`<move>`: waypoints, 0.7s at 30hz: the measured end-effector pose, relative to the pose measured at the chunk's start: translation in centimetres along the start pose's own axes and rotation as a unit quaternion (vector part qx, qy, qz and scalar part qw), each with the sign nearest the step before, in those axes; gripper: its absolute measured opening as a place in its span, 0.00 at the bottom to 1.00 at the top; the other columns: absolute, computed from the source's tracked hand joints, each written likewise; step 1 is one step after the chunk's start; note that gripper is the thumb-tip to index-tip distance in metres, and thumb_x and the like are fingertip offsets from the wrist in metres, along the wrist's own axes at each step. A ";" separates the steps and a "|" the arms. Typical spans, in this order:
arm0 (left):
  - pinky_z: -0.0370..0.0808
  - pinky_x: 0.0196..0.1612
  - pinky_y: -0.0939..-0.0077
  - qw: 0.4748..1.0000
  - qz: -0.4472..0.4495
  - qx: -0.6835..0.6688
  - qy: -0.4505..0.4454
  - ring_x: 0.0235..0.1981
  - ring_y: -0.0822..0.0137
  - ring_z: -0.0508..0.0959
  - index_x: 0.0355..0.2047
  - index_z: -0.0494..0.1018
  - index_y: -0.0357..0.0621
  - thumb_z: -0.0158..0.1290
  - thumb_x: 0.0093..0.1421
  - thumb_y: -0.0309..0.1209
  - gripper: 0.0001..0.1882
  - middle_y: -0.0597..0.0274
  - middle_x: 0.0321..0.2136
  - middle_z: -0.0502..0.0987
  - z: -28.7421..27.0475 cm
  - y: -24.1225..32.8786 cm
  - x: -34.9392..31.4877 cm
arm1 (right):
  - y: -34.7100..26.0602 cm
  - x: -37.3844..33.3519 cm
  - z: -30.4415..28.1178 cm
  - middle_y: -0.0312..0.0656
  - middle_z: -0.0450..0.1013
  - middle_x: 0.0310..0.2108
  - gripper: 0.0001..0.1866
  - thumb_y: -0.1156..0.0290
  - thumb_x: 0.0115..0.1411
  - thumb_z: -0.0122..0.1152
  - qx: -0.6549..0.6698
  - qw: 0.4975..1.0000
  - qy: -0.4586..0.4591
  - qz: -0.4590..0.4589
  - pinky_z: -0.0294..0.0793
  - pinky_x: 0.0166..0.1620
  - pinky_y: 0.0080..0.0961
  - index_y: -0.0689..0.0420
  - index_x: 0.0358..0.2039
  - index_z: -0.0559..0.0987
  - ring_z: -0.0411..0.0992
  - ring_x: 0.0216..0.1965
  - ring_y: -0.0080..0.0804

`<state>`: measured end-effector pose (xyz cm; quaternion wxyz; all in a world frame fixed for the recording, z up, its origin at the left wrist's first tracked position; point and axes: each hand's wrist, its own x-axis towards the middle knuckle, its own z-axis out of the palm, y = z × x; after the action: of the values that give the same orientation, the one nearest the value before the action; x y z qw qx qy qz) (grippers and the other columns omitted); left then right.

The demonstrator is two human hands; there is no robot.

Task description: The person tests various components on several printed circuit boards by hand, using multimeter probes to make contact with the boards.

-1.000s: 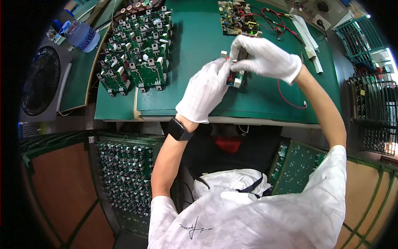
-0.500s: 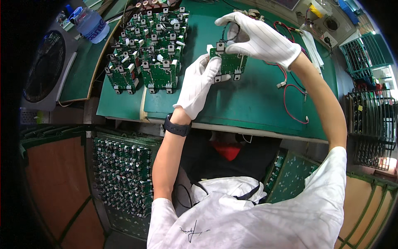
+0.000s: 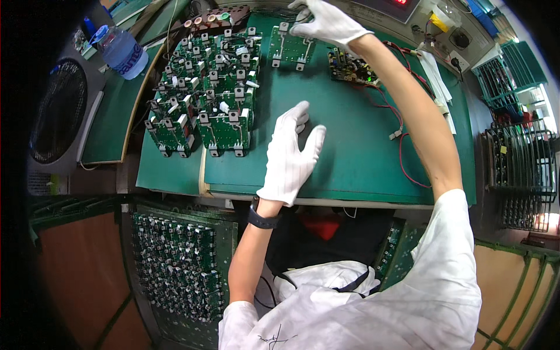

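In my gloved right hand [image 3: 329, 24], at the far side of the bench, is a green circuit board [image 3: 293, 48] gripped by its upper part. The board stands upright, with black clips or metal tabs along its edges; the thumb and fingertips are partly hidden behind its top. My gloved left hand [image 3: 291, 153] hovers over the near middle of the green bench mat [image 3: 245, 178], thumb and fingers apart and holding nothing. Left of it, rows of similar upright circuit boards [image 3: 224, 131] are packed together.
A lit component board [image 3: 353, 67] with red wires [image 3: 401, 157] lies right of the held board. Behind the rows sits a brown box with round buttons [image 3: 216, 20]. At left are a water bottle [image 3: 121, 52] and a fan [image 3: 61, 111]; below, a rack of boards [image 3: 175, 262].
The circuit board has moved from between both hands to the far side, carried by my right hand. My left hand has let go of it and drawn back toward me, opening.
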<state>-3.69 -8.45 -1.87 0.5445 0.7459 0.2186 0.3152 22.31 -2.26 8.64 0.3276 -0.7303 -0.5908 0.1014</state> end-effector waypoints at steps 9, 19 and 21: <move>0.78 0.56 0.64 0.982 0.150 0.108 0.026 0.52 0.50 0.80 0.58 0.74 0.39 0.63 0.63 0.27 0.23 0.47 0.53 0.77 0.6 -1.0 -0.1 | 1.6 0.2 1.9 0.51 0.79 0.35 0.29 0.65 0.58 0.71 -0.006 0.999 0.022 -0.050 0.79 0.44 0.35 0.62 0.56 0.72 0.79 0.37 0.40; 0.76 0.57 0.61 0.982 0.147 0.116 0.013 0.53 0.49 0.80 0.54 0.77 0.39 0.62 0.62 0.27 0.19 0.49 0.50 0.80 0.4 -0.5 -0.1 | 2.3 0.7 1.2 0.49 0.80 0.45 0.37 0.51 0.60 0.72 0.052 0.998 -0.018 0.032 0.77 0.52 0.31 0.63 0.61 0.73 0.78 0.46 0.37; 0.76 0.57 0.62 0.982 0.146 0.117 0.013 0.52 0.49 0.80 0.53 0.77 0.39 0.62 0.62 0.27 0.19 0.49 0.50 0.80 0.4 -0.5 -0.1 | 2.3 1.0 1.3 0.49 0.79 0.47 0.36 0.50 0.62 0.69 0.026 0.999 -0.001 0.028 0.77 0.52 0.31 0.63 0.61 0.73 0.78 0.46 0.35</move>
<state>-3.43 -8.61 -2.45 0.3985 0.8244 0.1494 0.3732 23.74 -1.10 6.50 0.3429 -0.7373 -0.5681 0.1266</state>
